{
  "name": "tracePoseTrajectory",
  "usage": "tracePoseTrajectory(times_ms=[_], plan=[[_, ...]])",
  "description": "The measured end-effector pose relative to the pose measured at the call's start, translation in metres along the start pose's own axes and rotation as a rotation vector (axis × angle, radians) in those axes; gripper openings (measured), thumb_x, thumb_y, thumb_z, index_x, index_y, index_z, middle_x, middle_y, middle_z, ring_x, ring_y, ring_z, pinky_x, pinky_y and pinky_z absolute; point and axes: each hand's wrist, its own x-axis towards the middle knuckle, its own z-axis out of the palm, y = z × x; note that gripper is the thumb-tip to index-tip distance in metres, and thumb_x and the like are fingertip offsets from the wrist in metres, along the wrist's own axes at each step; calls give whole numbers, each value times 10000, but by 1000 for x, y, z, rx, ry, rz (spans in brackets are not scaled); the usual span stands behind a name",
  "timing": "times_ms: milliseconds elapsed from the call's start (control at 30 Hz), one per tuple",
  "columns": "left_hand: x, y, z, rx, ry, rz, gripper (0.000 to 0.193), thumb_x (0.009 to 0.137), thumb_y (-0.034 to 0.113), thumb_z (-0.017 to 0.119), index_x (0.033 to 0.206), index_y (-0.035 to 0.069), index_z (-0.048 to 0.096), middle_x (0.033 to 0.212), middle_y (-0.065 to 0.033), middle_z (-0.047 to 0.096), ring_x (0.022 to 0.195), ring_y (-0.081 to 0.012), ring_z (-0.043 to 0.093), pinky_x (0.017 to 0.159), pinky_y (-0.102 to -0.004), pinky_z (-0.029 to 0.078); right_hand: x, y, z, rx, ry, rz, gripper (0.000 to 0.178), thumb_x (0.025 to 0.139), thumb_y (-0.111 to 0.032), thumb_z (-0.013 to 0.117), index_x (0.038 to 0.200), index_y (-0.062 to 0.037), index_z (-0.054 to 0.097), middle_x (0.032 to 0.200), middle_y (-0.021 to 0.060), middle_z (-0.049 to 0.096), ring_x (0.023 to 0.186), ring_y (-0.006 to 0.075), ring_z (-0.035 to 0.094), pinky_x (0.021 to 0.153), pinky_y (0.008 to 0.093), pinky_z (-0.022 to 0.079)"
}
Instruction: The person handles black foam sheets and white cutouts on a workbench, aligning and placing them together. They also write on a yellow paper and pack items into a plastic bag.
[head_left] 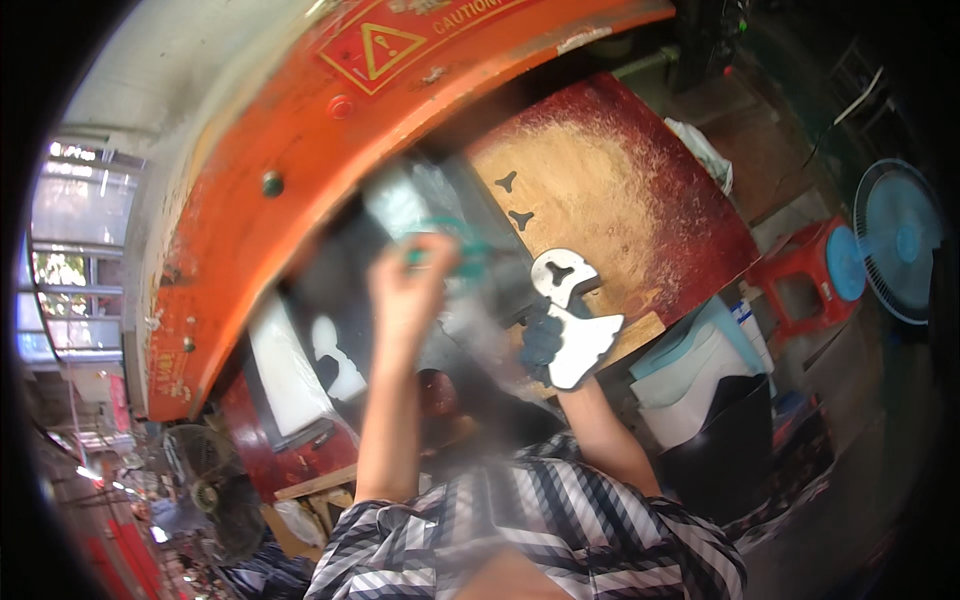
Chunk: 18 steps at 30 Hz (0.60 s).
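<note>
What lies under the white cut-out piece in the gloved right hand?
Under the white piece: the red-and-tan board with two dark cut-outs nearby. The right hand covers the piece's lower left edge.

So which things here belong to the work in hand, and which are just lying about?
In hand:
- left hand on a blurred teal-handled tool
- right hand, dark-gloved, holding a white cut-out piece
- red worktable

Lying about:
- blue fan
- red stool
</note>
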Motion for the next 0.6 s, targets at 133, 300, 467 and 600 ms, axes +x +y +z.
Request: tracePoseTrajectory(times_ms=[133, 300, 467, 600], plan=[[41, -13, -103, -165, 511, 353, 178, 927, 235, 581, 982, 66, 580, 780, -75, 659, 489, -53, 494, 393, -173, 348, -8, 1, -11, 256, 125, -32, 410, 912, -435, 472, 1068, -61, 529, 780, 34, 530, 655, 171, 507, 568, 331, 427], [108, -14, -211, 468, 630, 936, 213, 949, 213, 552, 1040, 26, 595, 892, -91, 634, 699, -113, 591, 527, -214, 456, -10, 6, -12, 245, 197, -15, 409, 910, -447, 473, 1070, -75, 532, 788, 40, 533, 664, 185, 523, 573, 332, 458], [174, 4, -337, 1258, 840, 819, 324, 932, 348, 553, 1111, 89, 630, 1094, -113, 578, 887, -233, 624, 757, -358, 539, -6, 1, -8, 119, 212, -88, 409, 911, -454, 468, 1072, -83, 531, 791, 39, 535, 665, 188, 530, 571, 327, 468], [233, -13, -401, 1261, 364, 258, 592, 935, 562, 375, 1238, 90, 566, 1188, -159, 595, 1047, -285, 580, 913, -343, 437, -12, 6, -10, 176, 181, -84, 409, 912, -459, 464, 1074, -89, 531, 793, 39, 536, 665, 190, 534, 570, 324, 475]])
